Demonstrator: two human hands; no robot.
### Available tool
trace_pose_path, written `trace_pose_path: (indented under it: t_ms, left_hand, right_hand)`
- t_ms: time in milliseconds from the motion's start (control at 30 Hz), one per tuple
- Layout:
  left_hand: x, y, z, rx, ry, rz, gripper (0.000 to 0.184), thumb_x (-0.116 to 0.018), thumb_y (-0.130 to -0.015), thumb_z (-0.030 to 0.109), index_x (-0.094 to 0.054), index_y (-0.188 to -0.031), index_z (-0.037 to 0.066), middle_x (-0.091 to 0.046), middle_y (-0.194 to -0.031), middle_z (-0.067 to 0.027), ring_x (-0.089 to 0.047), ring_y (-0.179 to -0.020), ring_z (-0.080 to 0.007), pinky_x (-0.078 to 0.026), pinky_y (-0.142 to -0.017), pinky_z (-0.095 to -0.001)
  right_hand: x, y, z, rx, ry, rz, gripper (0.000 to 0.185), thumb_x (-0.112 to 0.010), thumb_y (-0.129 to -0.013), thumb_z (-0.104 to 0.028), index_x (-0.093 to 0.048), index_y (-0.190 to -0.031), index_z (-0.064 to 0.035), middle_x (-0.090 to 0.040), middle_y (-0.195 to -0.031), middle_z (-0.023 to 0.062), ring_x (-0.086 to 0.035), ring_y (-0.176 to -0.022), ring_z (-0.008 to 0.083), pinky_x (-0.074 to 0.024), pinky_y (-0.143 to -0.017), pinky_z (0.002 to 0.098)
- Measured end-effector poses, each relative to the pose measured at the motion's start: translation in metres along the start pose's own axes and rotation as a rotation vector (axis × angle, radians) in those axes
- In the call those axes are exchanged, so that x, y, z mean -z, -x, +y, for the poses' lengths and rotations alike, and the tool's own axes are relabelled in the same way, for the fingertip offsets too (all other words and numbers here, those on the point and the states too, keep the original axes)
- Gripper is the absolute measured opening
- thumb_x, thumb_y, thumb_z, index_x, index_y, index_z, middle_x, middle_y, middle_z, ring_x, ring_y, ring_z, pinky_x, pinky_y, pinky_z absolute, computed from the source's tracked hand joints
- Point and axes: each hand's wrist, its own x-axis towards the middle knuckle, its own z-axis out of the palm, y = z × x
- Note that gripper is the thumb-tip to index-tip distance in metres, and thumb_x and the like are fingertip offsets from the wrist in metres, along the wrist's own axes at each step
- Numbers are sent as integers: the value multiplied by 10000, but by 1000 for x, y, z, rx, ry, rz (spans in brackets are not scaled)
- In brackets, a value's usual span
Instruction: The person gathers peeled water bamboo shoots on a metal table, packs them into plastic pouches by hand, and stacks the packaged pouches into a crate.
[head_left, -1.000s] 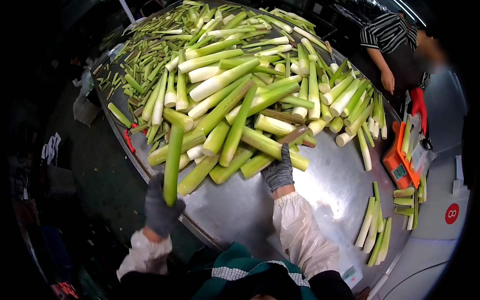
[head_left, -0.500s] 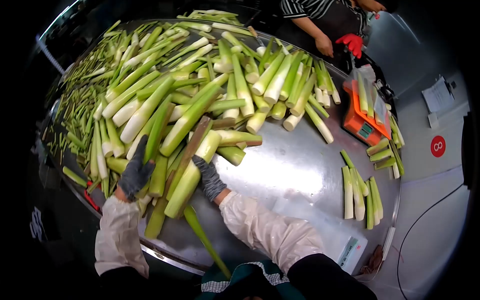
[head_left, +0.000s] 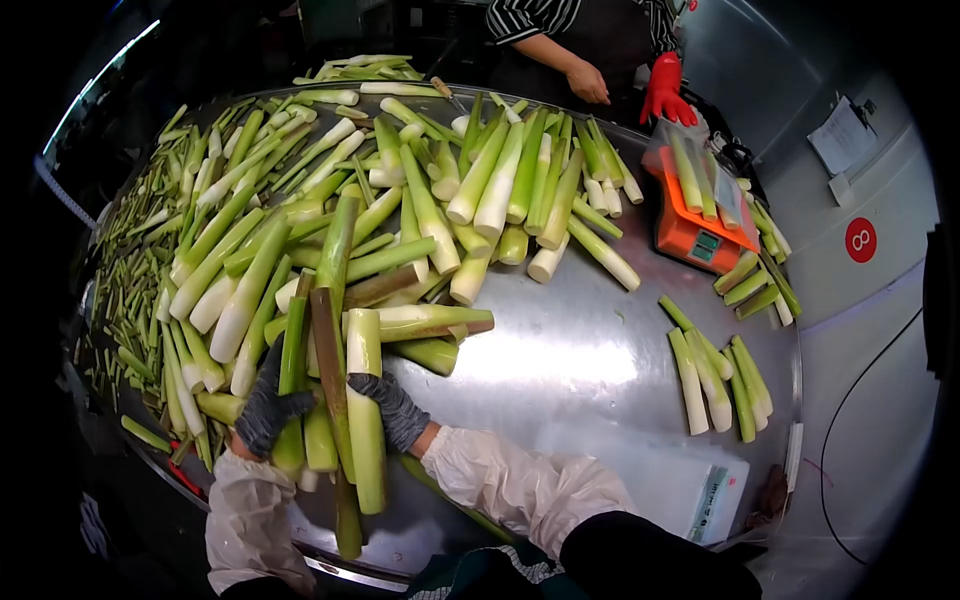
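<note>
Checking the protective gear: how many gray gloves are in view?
2: one on the left hand, against the green stalks, and one on the right hand, against a thick pale-green stalk. Others may be hidden.

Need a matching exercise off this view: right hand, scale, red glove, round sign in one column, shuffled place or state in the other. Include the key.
Column 1
1. Right hand
2. Orange scale
3. Red glove
4. Round red sign

Column 2
A. Bears a figure 8
B. Worn by the co-worker
C. Against a thick stalk
D. Has cut stalks on top

Pairs: 1-C, 2-D, 3-B, 4-A
</note>
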Motion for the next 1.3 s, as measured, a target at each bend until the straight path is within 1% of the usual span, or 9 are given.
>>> trace_pose_path:
  t_ms: [233,433,500,533,600,700,733,933,1300]
  left_hand:
    - [-41,31,33,11,89,153,852,-701,-573,56,-213,-1271,31,-350,-1213,-67,-350,-1072,-170,-299,-896,-280]
    - [-63,44,65,31,177,205,783,-672,-589,42,-248,-1248,33,-447,-1075,-65,-452,-934,-154,-403,-775,-274]
    - [-58,34,73,-104,-166,150,696,-645,-607,38,-294,-1208,31,-470,-1018,-65,-473,-899,-164,-415,-751,-274]
    - [-69,22,101,-109,-137,176,635,-623,-615,33,-326,-1177,36,-480,-995,-66,-483,-878,-162,-420,-731,-270]
    - [-69,-11,116,-56,81,171,656,-625,-625,38,-313,-1202,49,-474,-1006,-66,-485,-887,-159,-426,-723,-266]
    - [-68,-81,140,-153,260,95,661,-612,-676,54,-279,-1246,84,-438,-1106,-60,-483,-948,-171,-450,-741,-265]
    - [-67,-113,147,-257,184,24,528,-619,-697,123,-386,-1167,58,-482,-1062,-101,-516,-914,-197,-467,-696,-258]
    - [-72,-252,121,-184,-336,30,477,-609,-702,115,-412,-1133,57,-495,-1036,-106,-524,-893,-213,-464,-690,-267]
    - [-67,-285,86,-226,-885,100,386,-592,-711,101,-461,-1072,56,-519,-988,-116,-538,-854,-242,-458,-678,-285]
  right_hand:
    - [-24,45,-49,21,-9,-80,588,-619,-671,-336,-396,-1102,-5,-524,-947,108,-543,-832,186,-441,-733,279]
    - [-40,75,-91,7,102,-3,593,-642,-636,-341,-417,-1094,-38,-488,-949,52,-485,-872,137,-414,-737,261]
    - [-46,78,-112,17,60,-158,715,-667,-636,-347,-324,-1180,-35,-464,-1036,76,-468,-946,157,-408,-799,280]
    - [-53,77,-128,70,140,-127,551,-629,-648,-341,-436,-1070,-44,-507,-919,48,-503,-841,132,-420,-737,261]
    - [-54,61,-154,64,42,-238,521,-640,-678,-311,-445,-1056,-10,-545,-934,65,-535,-831,143,-440,-746,268]
    - [-40,8,-188,326,121,-243,332,-569,-757,-263,-517,-992,-35,-573,-874,43,-550,-787,115,-451,-698,241]
    - [-33,-12,-206,351,126,-186,332,-567,-757,-263,-517,-994,-35,-572,-878,46,-548,-792,119,-448,-703,243]
    - [24,-94,-295,369,319,195,338,-557,-758,-264,-517,-1000,-33,-566,-901,65,-537,-823,142,-431,-728,253]
    - [67,-131,-328,363,812,389,349,-539,-759,-266,-517,-1013,-28,-555,-943,100,-517,-881,185,-401,-775,271]
